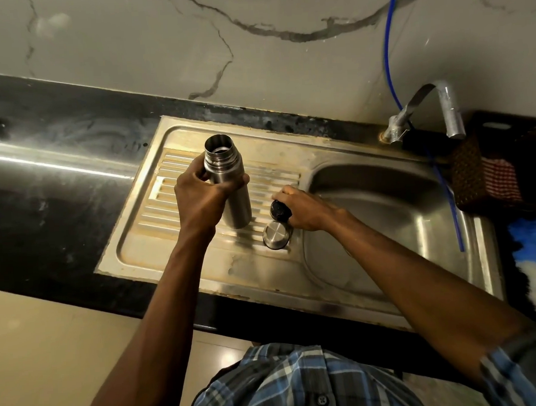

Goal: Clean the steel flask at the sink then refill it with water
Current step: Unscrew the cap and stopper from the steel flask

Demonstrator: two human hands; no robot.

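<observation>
The steel flask (231,186) stands upright on the ribbed drainboard (156,227) of the sink, its mouth uncovered. My left hand (199,195) grips the flask just below its threaded neck. My right hand (304,210) holds the black stopper (280,210) low over the drainboard's right edge. The steel cap cup (276,235) sits upside down on the drainboard, just in front of the stopper. The basin (385,215) lies to the right, with the tap (435,107) above its far corner.
A blue hose (387,50) runs down the marble wall past the tap and into the basin. A dark basket with a checked cloth (495,175) stands right of the sink, blue and white cloths in front of it. Black countertop (52,195) stretches to the left.
</observation>
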